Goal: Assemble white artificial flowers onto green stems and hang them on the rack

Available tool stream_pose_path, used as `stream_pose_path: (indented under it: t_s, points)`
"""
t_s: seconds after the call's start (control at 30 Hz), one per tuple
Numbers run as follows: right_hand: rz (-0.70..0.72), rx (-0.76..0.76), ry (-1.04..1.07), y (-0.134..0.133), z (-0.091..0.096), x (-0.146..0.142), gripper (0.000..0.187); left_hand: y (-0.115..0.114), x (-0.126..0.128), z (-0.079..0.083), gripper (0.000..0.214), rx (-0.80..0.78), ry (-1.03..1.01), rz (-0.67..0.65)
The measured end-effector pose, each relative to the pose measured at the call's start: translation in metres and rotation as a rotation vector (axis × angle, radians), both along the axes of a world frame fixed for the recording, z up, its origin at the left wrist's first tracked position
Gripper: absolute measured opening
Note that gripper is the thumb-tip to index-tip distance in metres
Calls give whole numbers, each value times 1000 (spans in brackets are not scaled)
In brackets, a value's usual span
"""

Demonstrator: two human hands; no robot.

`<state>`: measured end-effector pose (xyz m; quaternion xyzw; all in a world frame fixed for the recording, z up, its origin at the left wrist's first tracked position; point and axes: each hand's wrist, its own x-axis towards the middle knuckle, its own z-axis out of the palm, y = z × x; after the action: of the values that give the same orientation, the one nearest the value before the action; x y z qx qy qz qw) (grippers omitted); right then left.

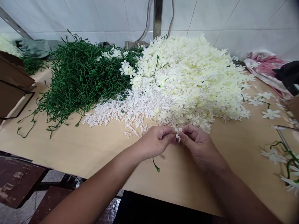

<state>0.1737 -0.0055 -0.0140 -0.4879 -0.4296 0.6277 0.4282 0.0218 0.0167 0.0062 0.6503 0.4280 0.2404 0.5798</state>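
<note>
Our left hand [153, 143] and right hand [198, 141] meet, thumbs and fingers pinched on a small white flower [178, 130] between them, its petals pale and slightly curled, while a slim green stem [157, 168] pokes out below the left hand, ending in a knobby tip. Our fingers cover most of the flower, and we cannot tell whether the stem, its upper part hidden by the left hand, joins it. Stemmed blooms [273, 156] well right of our hands are cut off at the edge of view.
</note>
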Motion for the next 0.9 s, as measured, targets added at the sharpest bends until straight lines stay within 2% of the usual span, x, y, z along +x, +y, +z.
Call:
stream_pose_path:
  t_s: [0.13,0.47,0.6,0.9]
  points:
    - [38,-35,134,0,0,2,21,0,0,1,17,-47,-60,9]
    - [-19,-14,96,-2,-6,-6,20,-1,-4,-5,18,-29,-32,30]
    - [-45,-74,211,0,-1,-5,20,1,-2,-5,15,-39,-111,31]
    - [7,-257,474,0,7,-5,17,2,-5,-1,23,38,-68,4]
